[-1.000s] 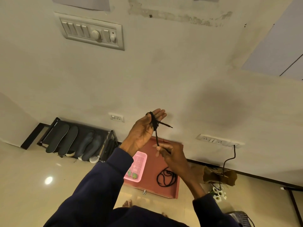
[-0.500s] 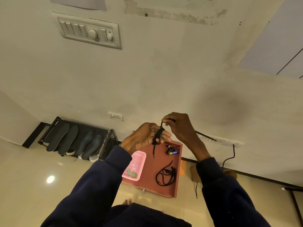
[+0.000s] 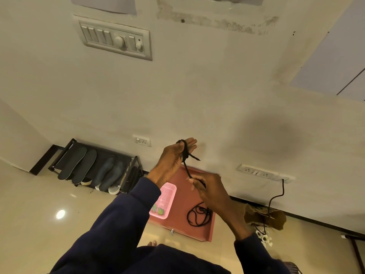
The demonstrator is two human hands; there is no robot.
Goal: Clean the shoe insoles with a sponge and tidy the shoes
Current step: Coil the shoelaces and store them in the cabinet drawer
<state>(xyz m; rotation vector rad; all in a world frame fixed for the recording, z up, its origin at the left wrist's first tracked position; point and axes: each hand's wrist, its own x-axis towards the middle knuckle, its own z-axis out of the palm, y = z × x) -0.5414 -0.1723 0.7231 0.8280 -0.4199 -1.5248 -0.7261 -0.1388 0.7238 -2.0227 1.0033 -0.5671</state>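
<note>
A black shoelace (image 3: 185,155) is wound around the straight fingers of my left hand (image 3: 173,161), which is raised palm up in front of the wall. My right hand (image 3: 207,188) pinches the lace's free end below it and holds it taut. A second black lace (image 3: 198,216) lies coiled on the red tray (image 3: 183,224) on the floor. Several dark insoles (image 3: 79,165) lean on the black shoe rack (image 3: 130,175) at the left wall. A pink basket (image 3: 166,196) on the tray holds green sponges (image 3: 159,210).
The wall ahead carries a switch panel (image 3: 116,39), a small socket (image 3: 143,141) and a socket strip (image 3: 262,174) with a black cable (image 3: 276,196) running down to a brown bag (image 3: 264,216). Glossy beige floor (image 3: 39,214) lies to the left.
My right hand has come down from beside my left hand's fingertips to below it, drawing the lace taut. My left hand's fingers have straightened and risen slightly.
</note>
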